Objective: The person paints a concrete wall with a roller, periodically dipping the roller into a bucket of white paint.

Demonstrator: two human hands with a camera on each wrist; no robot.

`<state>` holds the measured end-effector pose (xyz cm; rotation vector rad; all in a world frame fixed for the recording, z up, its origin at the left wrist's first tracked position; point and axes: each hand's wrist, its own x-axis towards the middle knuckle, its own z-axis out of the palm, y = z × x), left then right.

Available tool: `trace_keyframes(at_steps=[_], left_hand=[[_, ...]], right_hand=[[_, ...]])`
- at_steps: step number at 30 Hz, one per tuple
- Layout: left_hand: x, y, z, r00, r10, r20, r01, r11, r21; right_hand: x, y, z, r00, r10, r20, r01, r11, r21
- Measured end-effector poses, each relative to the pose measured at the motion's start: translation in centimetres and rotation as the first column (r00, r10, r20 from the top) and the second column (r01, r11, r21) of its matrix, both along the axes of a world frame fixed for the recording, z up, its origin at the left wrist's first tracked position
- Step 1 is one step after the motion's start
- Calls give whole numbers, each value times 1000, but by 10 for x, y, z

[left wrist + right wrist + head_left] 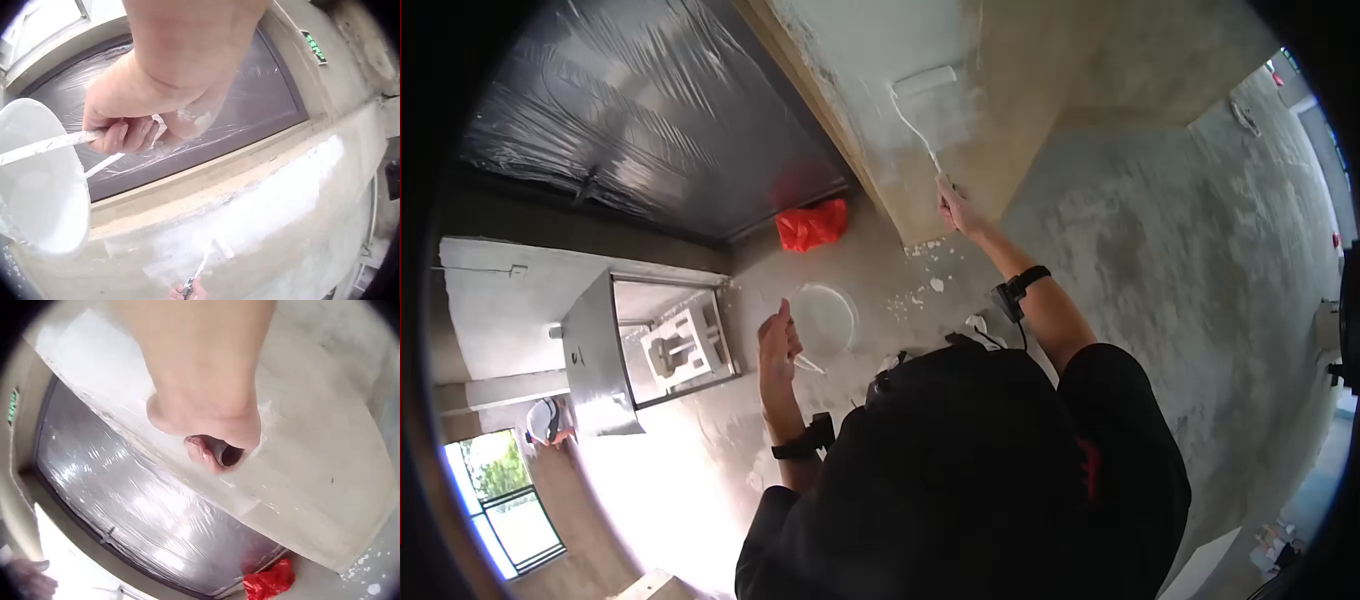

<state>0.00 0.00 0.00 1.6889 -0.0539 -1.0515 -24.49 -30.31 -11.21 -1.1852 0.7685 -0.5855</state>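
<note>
My right hand grips the handle of a paint roller, arm stretched out. The roller's white sleeve lies against a wall with a patch of fresh white paint. Seen from the right wrist, the curled fingers wrap the dark handle end, and the roller head is hidden behind the hand. My left hand holds a white bucket by its thin bail handle. White paint smears mark that hand. In the head view the bucket's pale round rim shows beside the left hand.
A plastic-covered window or door adjoins the painted wall. A red plastic bag lies on the floor near white paint drips. At left stand an open metal cabinet door and another person by a window.
</note>
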Motion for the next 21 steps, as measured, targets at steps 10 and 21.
trace_keyframes(at_steps=[10,21], left_hand=[[-14,2,-4,997,-73,26,73,997,4],[-11,-3,-1,996,-88,17,88,996,-20]], right_hand=[[-38,21,-69,889,-292,-352,191,936,-295],[0,25,29,848,-421,-323,171,793,-585]])
